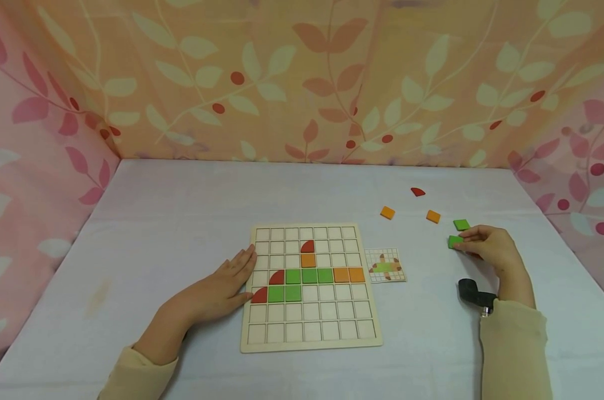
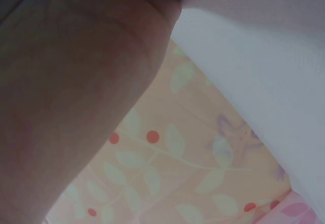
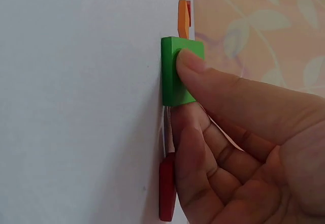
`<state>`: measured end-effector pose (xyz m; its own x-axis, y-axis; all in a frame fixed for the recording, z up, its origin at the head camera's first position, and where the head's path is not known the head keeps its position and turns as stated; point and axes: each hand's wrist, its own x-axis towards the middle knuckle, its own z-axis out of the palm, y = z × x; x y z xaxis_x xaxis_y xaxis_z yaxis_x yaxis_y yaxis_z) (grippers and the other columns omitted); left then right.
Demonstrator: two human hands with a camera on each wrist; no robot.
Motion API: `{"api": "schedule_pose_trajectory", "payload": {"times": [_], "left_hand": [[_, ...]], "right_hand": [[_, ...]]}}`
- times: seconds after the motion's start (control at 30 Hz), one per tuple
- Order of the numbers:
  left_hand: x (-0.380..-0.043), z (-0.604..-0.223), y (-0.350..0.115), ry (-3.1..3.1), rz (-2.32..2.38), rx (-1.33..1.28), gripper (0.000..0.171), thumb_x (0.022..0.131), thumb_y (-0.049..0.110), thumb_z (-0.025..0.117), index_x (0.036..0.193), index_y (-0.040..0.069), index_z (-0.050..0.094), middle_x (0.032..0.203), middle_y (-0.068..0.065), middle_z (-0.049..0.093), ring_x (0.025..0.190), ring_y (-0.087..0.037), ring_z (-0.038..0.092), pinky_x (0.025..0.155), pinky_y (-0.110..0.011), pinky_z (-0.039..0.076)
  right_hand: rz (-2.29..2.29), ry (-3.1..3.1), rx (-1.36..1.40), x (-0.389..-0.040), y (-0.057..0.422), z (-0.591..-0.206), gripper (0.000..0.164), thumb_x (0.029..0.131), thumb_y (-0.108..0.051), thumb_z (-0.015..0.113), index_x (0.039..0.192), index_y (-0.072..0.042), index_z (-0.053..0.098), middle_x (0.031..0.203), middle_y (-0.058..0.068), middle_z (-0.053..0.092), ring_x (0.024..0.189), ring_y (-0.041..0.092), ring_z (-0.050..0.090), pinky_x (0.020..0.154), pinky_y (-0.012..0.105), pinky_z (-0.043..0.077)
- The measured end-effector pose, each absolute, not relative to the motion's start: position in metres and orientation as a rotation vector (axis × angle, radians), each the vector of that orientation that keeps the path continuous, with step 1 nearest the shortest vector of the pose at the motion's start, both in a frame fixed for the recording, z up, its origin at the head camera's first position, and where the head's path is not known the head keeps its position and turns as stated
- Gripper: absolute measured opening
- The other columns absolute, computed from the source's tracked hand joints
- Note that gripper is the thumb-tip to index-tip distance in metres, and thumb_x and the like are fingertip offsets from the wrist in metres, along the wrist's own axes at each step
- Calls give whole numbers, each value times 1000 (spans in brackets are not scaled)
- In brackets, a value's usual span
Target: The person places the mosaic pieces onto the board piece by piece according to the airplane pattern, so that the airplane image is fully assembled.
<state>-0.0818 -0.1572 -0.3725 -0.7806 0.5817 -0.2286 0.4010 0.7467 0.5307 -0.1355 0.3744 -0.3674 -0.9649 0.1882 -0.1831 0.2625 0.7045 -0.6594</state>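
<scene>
My right hand (image 1: 494, 250) pinches a green square tile (image 3: 177, 76), its thumb lying on the tile's face. Just beyond it on the cloth lies a second green tile (image 1: 461, 224). A red piece (image 3: 167, 191) shows beside the curled fingers in the right wrist view; the hand hides it in the head view. My left hand (image 1: 216, 291) rests at the left edge of a wooden grid board (image 1: 332, 336), fingers extended onto its border. Set in the grid are red quarter-circles (image 1: 277, 276), orange squares (image 1: 308, 260) and several green squares (image 1: 309, 276).
A small pattern card (image 1: 385, 265) lies against the board's right side. Two loose orange tiles (image 1: 387, 213) and a red quarter-circle (image 1: 418, 191) are toward the back right. A black device (image 1: 474, 294) sits at the right wrist. Patterned cloth walls (image 1: 302, 83) enclose the table.
</scene>
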Motion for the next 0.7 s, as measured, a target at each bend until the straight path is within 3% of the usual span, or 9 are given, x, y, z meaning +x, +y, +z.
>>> {"api": "schedule_pose_trajectory", "payload": {"times": [0.27, 0.5, 0.7], "left_hand": [[-83, -374, -158, 2562, 656, 755, 71, 96, 22, 52, 149, -3, 12, 157, -14, 1, 143, -33, 3, 113, -52, 12], [-82, -374, -158, 2567, 656, 760, 70, 96, 22, 52, 149, -3, 13, 157, -14, 1, 143, -33, 3, 113, -52, 12], [-82, -373, -157, 2567, 654, 758, 70, 96, 21, 53, 149, -4, 13, 157, -15, 2, 143, -33, 4, 113, -52, 13]], "right_hand": [[-1224, 2751, 376, -136, 374, -367, 40, 83, -19, 74, 110, 7, 60, 75, -18, 63, 69, 1, 54, 61, 19, 48], [-1416, 2637, 378, -137, 372, -364, 10, 83, -22, 74, 91, -16, 71, 78, -20, 61, 70, 1, 61, 63, 19, 51], [-1493, 2594, 347, -138, 368, -362, 6, 84, -21, 73, 84, -26, 71, 79, -20, 63, 70, -1, 63, 62, 18, 51]]}}
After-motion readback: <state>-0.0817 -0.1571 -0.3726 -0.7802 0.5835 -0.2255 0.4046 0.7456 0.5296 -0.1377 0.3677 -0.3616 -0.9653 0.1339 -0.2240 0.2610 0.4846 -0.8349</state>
